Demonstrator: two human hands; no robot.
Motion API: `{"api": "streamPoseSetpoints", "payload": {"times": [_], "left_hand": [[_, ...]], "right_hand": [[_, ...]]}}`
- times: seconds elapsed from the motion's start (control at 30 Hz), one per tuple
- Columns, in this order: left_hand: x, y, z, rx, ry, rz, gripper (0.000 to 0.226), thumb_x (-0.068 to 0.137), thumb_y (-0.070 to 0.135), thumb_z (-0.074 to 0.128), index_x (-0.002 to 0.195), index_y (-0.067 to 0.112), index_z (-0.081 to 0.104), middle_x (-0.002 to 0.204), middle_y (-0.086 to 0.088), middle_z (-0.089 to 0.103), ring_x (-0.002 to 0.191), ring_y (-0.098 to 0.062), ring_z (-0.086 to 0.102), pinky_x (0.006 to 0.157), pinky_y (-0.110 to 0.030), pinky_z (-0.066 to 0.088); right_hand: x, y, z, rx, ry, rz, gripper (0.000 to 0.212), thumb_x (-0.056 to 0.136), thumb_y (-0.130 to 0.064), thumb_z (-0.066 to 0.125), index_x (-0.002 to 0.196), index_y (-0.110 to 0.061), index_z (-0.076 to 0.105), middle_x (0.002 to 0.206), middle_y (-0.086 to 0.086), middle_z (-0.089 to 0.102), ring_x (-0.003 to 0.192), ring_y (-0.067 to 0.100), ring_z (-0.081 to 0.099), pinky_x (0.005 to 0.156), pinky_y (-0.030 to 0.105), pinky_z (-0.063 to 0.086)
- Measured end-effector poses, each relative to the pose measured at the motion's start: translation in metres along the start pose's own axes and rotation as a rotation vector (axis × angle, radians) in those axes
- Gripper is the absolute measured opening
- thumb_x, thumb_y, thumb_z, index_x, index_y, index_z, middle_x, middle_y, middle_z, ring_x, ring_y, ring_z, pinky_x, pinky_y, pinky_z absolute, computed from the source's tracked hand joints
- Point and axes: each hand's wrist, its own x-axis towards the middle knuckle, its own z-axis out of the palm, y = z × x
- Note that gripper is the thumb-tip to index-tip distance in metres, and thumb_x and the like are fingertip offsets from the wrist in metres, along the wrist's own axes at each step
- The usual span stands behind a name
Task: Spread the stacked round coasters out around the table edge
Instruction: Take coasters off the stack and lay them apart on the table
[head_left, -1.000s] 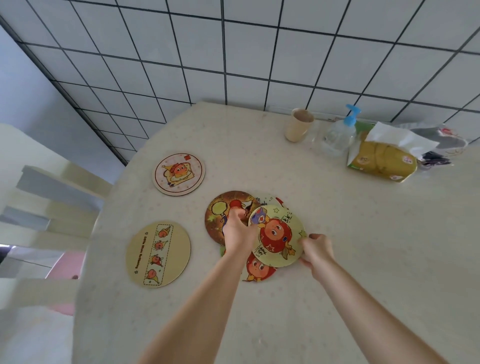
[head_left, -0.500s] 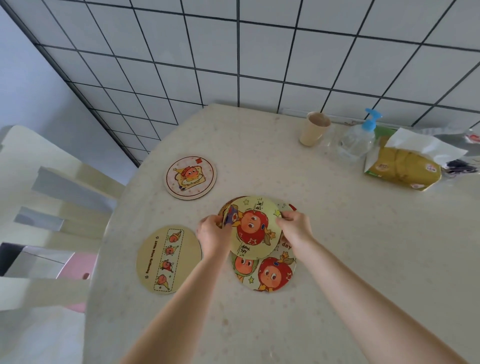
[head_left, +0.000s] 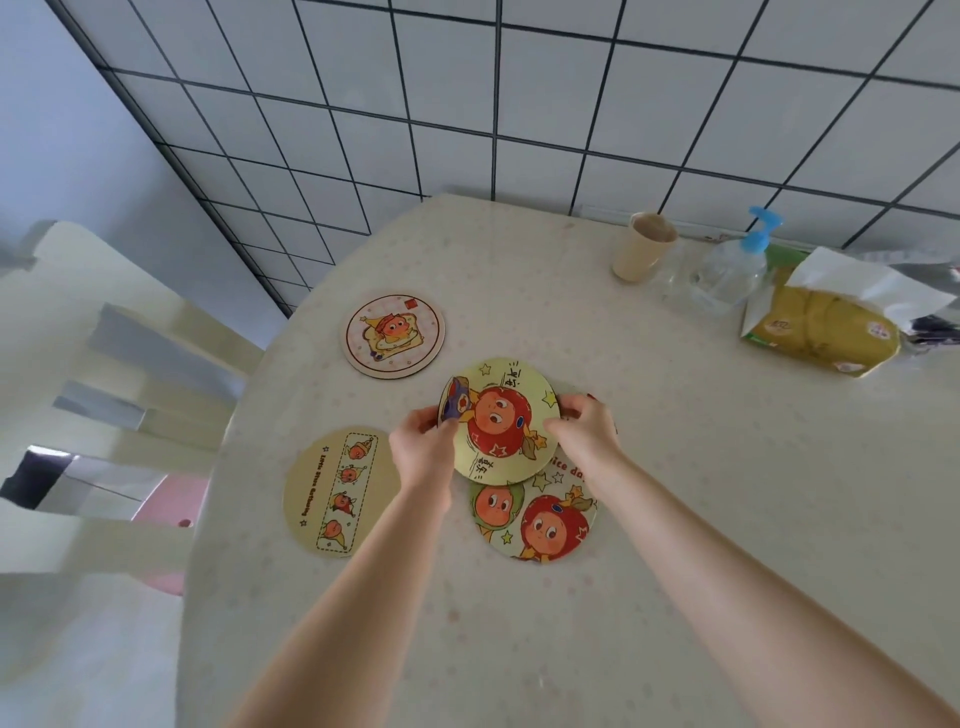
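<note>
Two round coasters are already laid out at the left edge of the pale counter (head_left: 675, 467): a yellow strip-pattern coaster (head_left: 332, 493) nearer, a pink-bordered coaster (head_left: 393, 335) farther. In the middle, a yellow apple-face coaster (head_left: 501, 421) is pinched at its rims by the left hand (head_left: 423, 447) and right hand (head_left: 584, 434), above an overlapping two-character coaster (head_left: 540, 519) yet to be placed; more may lie hidden beneath.

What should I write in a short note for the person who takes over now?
Left hand and right hand: both grip the top coaster by its edges, above the pile.
Under it lies the two-face coaster; whether more are beneath cannot be told.
Done: pink coaster and strip coaster lie apart near the table left edge.
Left: place the top coaster, then the pile.
</note>
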Motion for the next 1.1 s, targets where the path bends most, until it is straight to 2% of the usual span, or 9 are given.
{"api": "streamPoseSetpoints", "payload": {"times": [0.23,0.33,0.43,0.53,0.6,0.8,0.93,1.03,1.1], "left_hand": [[-0.035,-0.005,-0.019,-0.059,0.003,0.064,0.013,0.085,0.012,0.066,0.098,0.015,0.068,0.092,-0.002,0.072,0.084,-0.020,0.065,0.074,-0.034,0.051],[-0.053,-0.019,-0.035,-0.066,0.011,0.060,0.012,0.085,0.013,0.067,0.096,0.015,0.069,0.095,-0.004,0.073,0.089,-0.023,0.067,0.080,-0.040,0.055],[-0.074,-0.045,-0.058,-0.076,0.022,0.014,0.010,0.084,0.013,0.067,0.093,0.016,0.069,0.094,-0.005,0.073,0.094,-0.027,0.068,0.087,-0.046,0.055],[-0.093,-0.072,-0.086,-0.086,0.021,-0.049,0.010,0.084,0.012,0.068,0.092,0.018,0.068,0.096,-0.006,0.072,0.095,-0.027,0.068,0.091,-0.049,0.054],[-0.103,-0.091,-0.108,-0.086,0.030,-0.089,0.010,0.083,0.011,0.068,0.088,0.020,0.067,0.095,-0.006,0.073,0.095,-0.027,0.068,0.091,-0.050,0.054],[-0.121,-0.143,-0.175,-0.025,0.013,-0.131,0.016,0.082,0.006,0.066,0.098,0.008,0.067,0.093,-0.011,0.071,0.089,-0.029,0.067,0.085,-0.045,0.055],[-0.125,-0.160,-0.200,0.020,-0.001,-0.111,0.008,0.082,0.007,0.067,0.085,0.014,0.066,0.084,-0.007,0.069,0.077,-0.023,0.061,0.071,-0.038,0.049],[-0.123,-0.167,-0.214,0.015,-0.019,-0.105,0.010,0.082,0.007,0.067,0.091,0.010,0.067,0.089,-0.010,0.070,0.078,-0.024,0.062,0.071,-0.037,0.047],[-0.121,-0.170,-0.220,0.033,-0.036,-0.102,0.013,0.082,0.009,0.068,0.095,0.009,0.068,0.092,-0.012,0.071,0.082,-0.027,0.063,0.073,-0.040,0.050]], "right_hand": [[-0.030,0.000,-0.014,0.006,0.000,-0.091,0.040,0.082,-0.005,0.056,0.120,-0.013,0.063,0.107,0.002,0.070,0.086,0.020,0.070,0.078,0.041,0.060],[-0.050,0.009,-0.015,-0.080,0.008,-0.152,0.039,0.084,-0.007,0.057,0.123,-0.011,0.062,0.114,-0.002,0.067,0.079,0.013,0.068,0.069,0.028,0.057],[-0.080,0.025,-0.008,-0.161,0.018,-0.221,0.033,0.085,-0.006,0.060,0.118,-0.011,0.064,0.103,-0.007,0.062,0.080,0.009,0.062,0.060,0.013,0.043],[-0.111,0.047,0.005,-0.170,-0.035,-0.181,0.034,0.085,-0.003,0.060,0.118,-0.008,0.064,0.110,0.003,0.068,0.095,0.018,0.063,0.080,0.029,0.055],[-0.131,0.063,0.016,-0.175,-0.060,-0.143,0.035,0.084,-0.003,0.061,0.118,-0.008,0.064,0.111,0.006,0.068,0.101,0.021,0.064,0.091,0.036,0.054],[-0.194,0.106,0.060,-0.152,-0.087,-0.047,0.027,0.086,-0.005,0.062,0.112,-0.008,0.065,0.098,-0.001,0.064,0.089,0.017,0.063,0.079,0.028,0.051],[-0.217,0.123,0.079,-0.093,-0.049,0.021,0.021,0.085,-0.004,0.061,0.102,-0.012,0.069,0.090,-0.002,0.066,0.090,0.020,0.064,0.077,0.028,0.050],[-0.229,0.129,0.090,-0.017,-0.041,0.082,0.016,0.085,-0.008,0.061,0.082,-0.023,0.066,0.082,-0.003,0.068,0.092,0.025,0.067,0.087,0.038,0.056],[-0.234,0.131,0.094,0.024,-0.035,0.110,0.017,0.087,-0.010,0.061,0.080,-0.024,0.064,0.084,-0.001,0.069,0.096,0.026,0.068,0.092,0.045,0.055]]}}
